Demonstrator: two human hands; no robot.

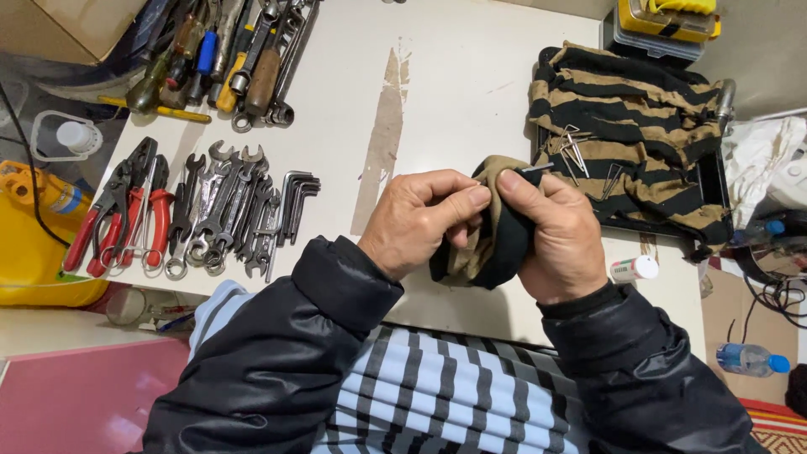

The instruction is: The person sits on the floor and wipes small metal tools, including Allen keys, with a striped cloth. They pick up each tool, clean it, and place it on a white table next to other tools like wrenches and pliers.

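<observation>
White laminate makes up the tabletop point(471, 76), the biggest thing I see, with a worn brown streak down its middle. On its right side lies a black and tan striped cloth point(626, 126) draped over a dark tray, with a few thin metal pins point(576, 151) resting on top. To the left sit a row of wrenches point(220, 210), a set of hex keys point(296, 202) and red-handled pliers point(118, 220). Near the front edge, my left hand point(416, 220) and right hand point(559, 240) both grip a bunched tan and black rag point(492, 244), holding it just above the tabletop. My right fingertips also pinch a small metal pin point(535, 168) against the rag.
</observation>
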